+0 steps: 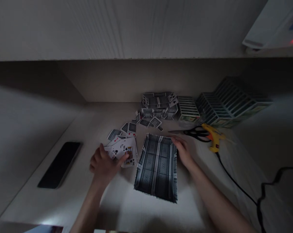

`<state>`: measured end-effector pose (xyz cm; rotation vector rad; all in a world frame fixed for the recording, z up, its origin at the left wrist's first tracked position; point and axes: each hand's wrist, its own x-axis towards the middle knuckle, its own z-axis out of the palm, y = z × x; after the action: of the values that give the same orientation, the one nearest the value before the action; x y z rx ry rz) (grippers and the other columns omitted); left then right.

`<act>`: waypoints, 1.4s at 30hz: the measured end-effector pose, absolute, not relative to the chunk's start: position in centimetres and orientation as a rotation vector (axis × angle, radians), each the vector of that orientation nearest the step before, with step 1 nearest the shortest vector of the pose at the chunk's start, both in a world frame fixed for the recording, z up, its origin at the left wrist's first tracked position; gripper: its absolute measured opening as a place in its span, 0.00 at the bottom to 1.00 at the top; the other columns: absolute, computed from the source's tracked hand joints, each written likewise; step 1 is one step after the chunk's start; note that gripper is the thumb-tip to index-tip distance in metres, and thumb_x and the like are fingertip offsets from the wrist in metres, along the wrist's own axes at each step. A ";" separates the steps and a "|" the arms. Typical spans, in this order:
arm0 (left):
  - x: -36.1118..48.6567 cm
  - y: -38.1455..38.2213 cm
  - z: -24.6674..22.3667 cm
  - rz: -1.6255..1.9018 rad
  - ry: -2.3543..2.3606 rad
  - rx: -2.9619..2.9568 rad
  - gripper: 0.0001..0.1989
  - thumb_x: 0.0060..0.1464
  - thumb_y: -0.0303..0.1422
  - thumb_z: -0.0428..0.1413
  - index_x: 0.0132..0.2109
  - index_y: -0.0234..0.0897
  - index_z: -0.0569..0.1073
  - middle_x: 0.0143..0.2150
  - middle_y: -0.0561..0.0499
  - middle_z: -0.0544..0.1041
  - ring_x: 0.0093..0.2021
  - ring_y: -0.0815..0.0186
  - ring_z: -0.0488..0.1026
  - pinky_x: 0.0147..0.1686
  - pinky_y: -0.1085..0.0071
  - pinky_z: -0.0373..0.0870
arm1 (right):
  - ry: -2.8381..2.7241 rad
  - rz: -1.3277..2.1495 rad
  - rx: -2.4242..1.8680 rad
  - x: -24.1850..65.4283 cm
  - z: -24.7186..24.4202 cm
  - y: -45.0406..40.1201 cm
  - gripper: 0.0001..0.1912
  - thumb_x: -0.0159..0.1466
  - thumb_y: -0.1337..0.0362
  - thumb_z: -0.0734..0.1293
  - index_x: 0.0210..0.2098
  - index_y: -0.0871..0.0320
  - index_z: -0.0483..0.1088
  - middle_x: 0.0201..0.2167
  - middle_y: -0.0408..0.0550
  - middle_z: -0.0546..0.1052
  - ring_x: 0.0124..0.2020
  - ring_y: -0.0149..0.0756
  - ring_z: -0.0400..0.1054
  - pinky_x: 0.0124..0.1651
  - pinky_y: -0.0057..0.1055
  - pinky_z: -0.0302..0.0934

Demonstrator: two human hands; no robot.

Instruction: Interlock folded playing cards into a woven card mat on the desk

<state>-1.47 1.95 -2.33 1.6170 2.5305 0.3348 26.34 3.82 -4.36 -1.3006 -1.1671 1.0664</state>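
A shallow open box made of playing cards [155, 165], with patterned card backs showing, sits on the desk in front of me. My right hand [182, 150] holds its far right corner, fingers at the rim. To the left of the box, my left hand [106, 165] is over a loose pile of playing cards [130, 144]. Its thumb touches a king of spades on top, and the other fingers are apart from the thumb near the pile's left edge. Several small cut card pieces [144, 123] are scattered behind the pile.
Black-handled scissors [196, 132] and a yellow glue gun [216, 137] with a black cord lie to the right. A larger card box [159, 105] and stacked striped blocks [230, 103] stand at the back. A phone [60, 165] lies left. A shelf [146, 32] overhangs the desk.
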 end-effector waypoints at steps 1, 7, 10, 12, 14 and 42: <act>-0.8 2.3 -2.6 0.370 2.523 1.643 0.55 0.35 0.59 0.51 0.63 0.28 0.45 0.59 0.31 0.55 0.58 0.41 0.51 0.53 0.46 0.51 | -1.164 1.060 -1.303 26.3 -4.4 3.8 0.17 0.55 0.51 0.62 0.32 0.57 0.74 0.29 0.45 0.76 0.32 0.39 0.67 0.36 0.32 0.58; 1.8 3.3 -2.8 0.352 2.345 1.818 0.48 0.40 0.52 0.52 0.62 0.30 0.45 0.60 0.32 0.53 0.58 0.41 0.50 0.52 0.46 0.50 | -1.164 1.070 -1.293 26.3 -4.3 3.8 0.18 0.55 0.50 0.62 0.33 0.57 0.74 0.30 0.45 0.76 0.34 0.40 0.67 0.36 0.32 0.59; 1.5 3.5 -1.9 0.319 2.260 1.788 0.47 0.40 0.49 0.54 0.62 0.34 0.46 0.59 0.34 0.54 0.56 0.41 0.53 0.49 0.48 0.54 | -1.166 1.075 -1.291 26.3 -4.3 3.7 0.18 0.55 0.51 0.62 0.33 0.56 0.74 0.30 0.45 0.77 0.34 0.40 0.68 0.37 0.32 0.59; 1.0 3.7 -1.4 0.294 2.223 1.789 0.48 0.38 0.46 0.57 0.62 0.33 0.45 0.57 0.34 0.55 0.56 0.42 0.55 0.48 0.50 0.56 | -1.157 1.072 -1.294 26.3 -4.4 3.8 0.17 0.55 0.51 0.62 0.33 0.56 0.74 0.30 0.45 0.77 0.34 0.40 0.68 0.37 0.32 0.59; 0.5 3.9 -1.0 0.248 2.210 1.779 0.49 0.37 0.44 0.58 0.62 0.32 0.44 0.56 0.33 0.57 0.56 0.43 0.55 0.48 0.51 0.57 | -1.152 1.073 -1.293 26.4 -4.5 3.8 0.17 0.55 0.51 0.62 0.33 0.56 0.74 0.30 0.45 0.77 0.34 0.40 0.68 0.37 0.32 0.59; 2.3 3.3 2.4 0.424 1.788 1.802 0.27 0.42 0.30 0.55 0.52 0.39 0.61 0.39 0.50 0.76 0.38 0.62 0.73 0.35 0.71 0.67 | -1.119 1.085 -1.286 26.6 -4.5 3.9 0.15 0.54 0.51 0.63 0.30 0.55 0.74 0.28 0.44 0.76 0.33 0.40 0.67 0.38 0.33 0.59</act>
<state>2.29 3.28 2.36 1.8015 1.7883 0.4240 26.60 3.88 -4.55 -1.2861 -1.1193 1.0850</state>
